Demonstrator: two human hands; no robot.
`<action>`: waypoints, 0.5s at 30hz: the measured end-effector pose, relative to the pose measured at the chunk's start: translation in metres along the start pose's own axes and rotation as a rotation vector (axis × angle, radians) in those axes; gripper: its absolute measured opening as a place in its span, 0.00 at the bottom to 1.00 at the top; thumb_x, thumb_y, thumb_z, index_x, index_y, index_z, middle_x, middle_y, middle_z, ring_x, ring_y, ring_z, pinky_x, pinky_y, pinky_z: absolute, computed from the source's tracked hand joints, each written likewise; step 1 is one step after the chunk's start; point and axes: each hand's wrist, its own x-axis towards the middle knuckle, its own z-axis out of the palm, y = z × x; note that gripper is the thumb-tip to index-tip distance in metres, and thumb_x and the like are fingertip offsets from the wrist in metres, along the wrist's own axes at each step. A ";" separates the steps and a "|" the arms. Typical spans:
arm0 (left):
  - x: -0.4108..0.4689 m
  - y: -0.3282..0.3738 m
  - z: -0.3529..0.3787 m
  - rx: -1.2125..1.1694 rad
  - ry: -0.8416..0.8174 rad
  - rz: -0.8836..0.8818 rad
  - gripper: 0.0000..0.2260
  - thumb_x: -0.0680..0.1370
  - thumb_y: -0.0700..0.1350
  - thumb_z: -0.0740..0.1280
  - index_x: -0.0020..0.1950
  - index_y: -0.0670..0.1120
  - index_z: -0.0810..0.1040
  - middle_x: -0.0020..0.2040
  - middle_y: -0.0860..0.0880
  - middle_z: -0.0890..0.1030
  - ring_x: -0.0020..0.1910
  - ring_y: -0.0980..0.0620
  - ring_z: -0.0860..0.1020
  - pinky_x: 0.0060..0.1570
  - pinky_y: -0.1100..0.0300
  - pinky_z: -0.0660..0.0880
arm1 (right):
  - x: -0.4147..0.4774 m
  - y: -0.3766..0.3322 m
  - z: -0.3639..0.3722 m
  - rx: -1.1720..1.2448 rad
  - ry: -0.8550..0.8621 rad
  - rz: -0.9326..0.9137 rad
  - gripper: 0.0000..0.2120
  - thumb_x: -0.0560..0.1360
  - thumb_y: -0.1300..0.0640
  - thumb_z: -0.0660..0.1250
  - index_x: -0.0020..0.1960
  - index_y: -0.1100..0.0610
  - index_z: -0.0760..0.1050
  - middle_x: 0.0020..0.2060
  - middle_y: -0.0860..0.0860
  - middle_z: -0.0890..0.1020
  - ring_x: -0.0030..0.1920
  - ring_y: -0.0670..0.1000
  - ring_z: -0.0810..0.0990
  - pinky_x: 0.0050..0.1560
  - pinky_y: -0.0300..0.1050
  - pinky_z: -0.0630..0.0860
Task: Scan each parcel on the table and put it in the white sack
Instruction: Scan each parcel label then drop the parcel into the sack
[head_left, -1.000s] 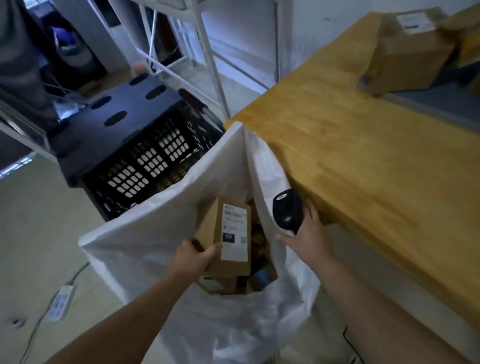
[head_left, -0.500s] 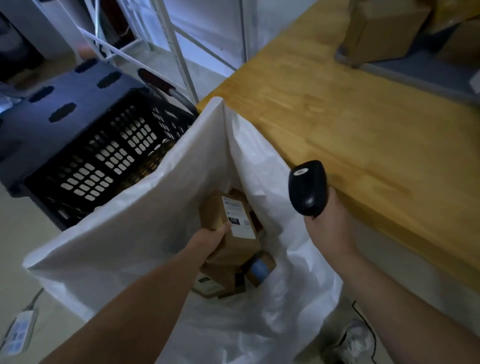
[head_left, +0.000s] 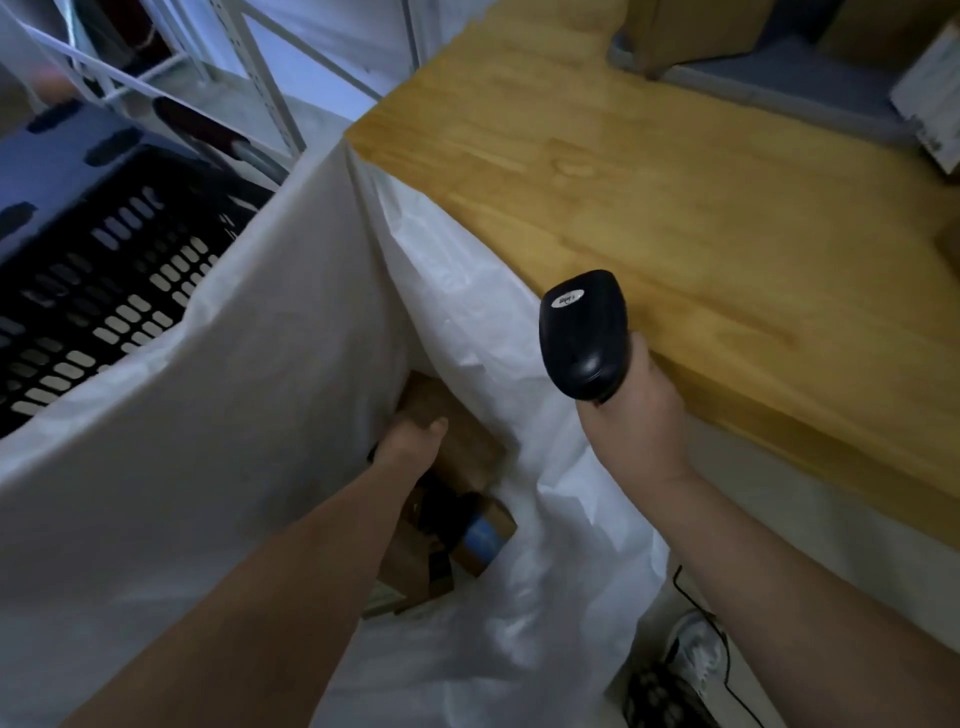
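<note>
Left hand (head_left: 410, 441): centre of frame, reaching down inside the white plastic sack (head_left: 260, 415), holding a brown cardboard parcel (head_left: 457, 441); thumb on its top face, fingers hidden behind the sack wall.
Right hand (head_left: 634, 415): right of centre, wrapped round a black handheld barcode scanner (head_left: 582, 332), beside the edge of the light wooden worktop (head_left: 701, 208).
Left edge: black perforated plastic crate (head_left: 104, 291), behind the sack.

A light wooden desk (head_left: 675, 218) carries a grey mat (head_left: 789, 78) toward its far side. A brown cardboard parcel (head_left: 691, 31) sits on the mat, and a white-labelled package (head_left: 935, 104) lies at the mat's right end.
</note>
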 end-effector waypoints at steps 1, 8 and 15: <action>-0.004 0.002 -0.001 0.014 0.003 0.003 0.33 0.80 0.58 0.61 0.76 0.37 0.59 0.73 0.38 0.66 0.71 0.40 0.66 0.68 0.51 0.65 | 0.000 0.001 0.000 0.002 -0.025 0.023 0.11 0.73 0.65 0.68 0.54 0.62 0.72 0.37 0.52 0.76 0.36 0.55 0.74 0.34 0.47 0.69; -0.101 0.037 -0.024 -0.093 0.119 0.247 0.22 0.81 0.50 0.63 0.71 0.42 0.67 0.65 0.45 0.74 0.59 0.48 0.74 0.54 0.60 0.68 | 0.001 -0.004 -0.028 0.021 -0.178 0.185 0.16 0.74 0.65 0.66 0.61 0.62 0.70 0.40 0.53 0.76 0.39 0.56 0.75 0.32 0.43 0.65; -0.200 0.118 -0.021 -0.206 0.158 0.538 0.15 0.79 0.47 0.65 0.65 0.47 0.73 0.56 0.51 0.76 0.50 0.56 0.75 0.47 0.63 0.72 | 0.007 -0.006 -0.122 -0.067 -0.170 0.252 0.18 0.74 0.61 0.66 0.64 0.60 0.69 0.42 0.53 0.77 0.44 0.58 0.78 0.38 0.44 0.67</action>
